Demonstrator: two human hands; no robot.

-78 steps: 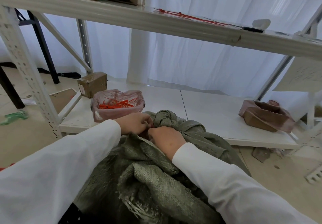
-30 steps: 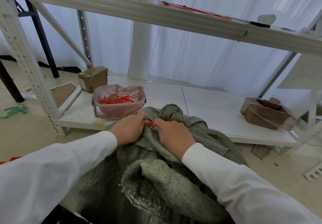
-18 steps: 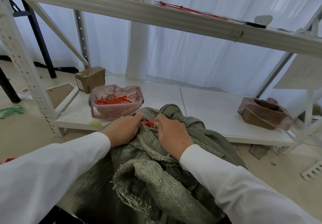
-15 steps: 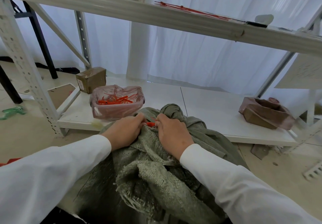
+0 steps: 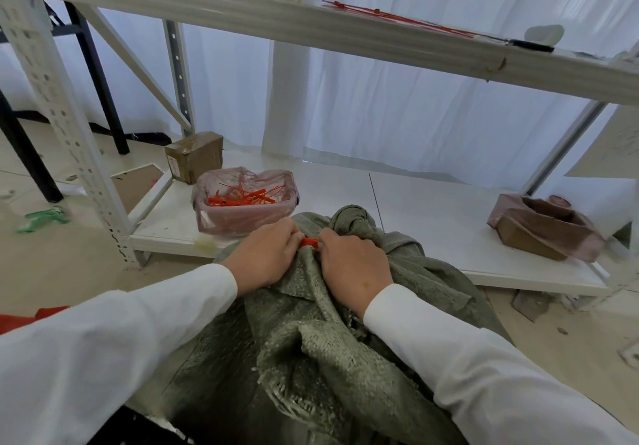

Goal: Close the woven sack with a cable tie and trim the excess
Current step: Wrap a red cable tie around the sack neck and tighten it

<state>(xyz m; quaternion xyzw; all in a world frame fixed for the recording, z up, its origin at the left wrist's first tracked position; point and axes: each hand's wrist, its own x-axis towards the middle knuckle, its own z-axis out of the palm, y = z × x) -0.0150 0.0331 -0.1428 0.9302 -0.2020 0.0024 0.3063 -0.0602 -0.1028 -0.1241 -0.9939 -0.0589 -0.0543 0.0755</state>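
A grey-green woven sack (image 5: 332,351) lies in front of me against the low shelf, its bunched neck (image 5: 349,219) sticking up beyond my hands. A short piece of red cable tie (image 5: 307,242) shows between my two hands at the neck. My left hand (image 5: 266,254) and my right hand (image 5: 352,264) lie knuckles-up on the sack cloth, fingers curled at the tie from either side. The rest of the tie is hidden under my fingers and the cloth.
A plastic-lined bin (image 5: 245,202) of red tie pieces stands on the low white shelf (image 5: 432,216). A small cardboard box (image 5: 193,159) sits behind it, an open brown box (image 5: 543,225) at the right. Red ties (image 5: 397,19) and a black-handled tool (image 5: 530,45) lie on the upper shelf.
My hands have stayed together at the sack's neck; the red tie, hidden 2.6 s ago, now shows between them. The sack cloth has shifted slightly under my hands.
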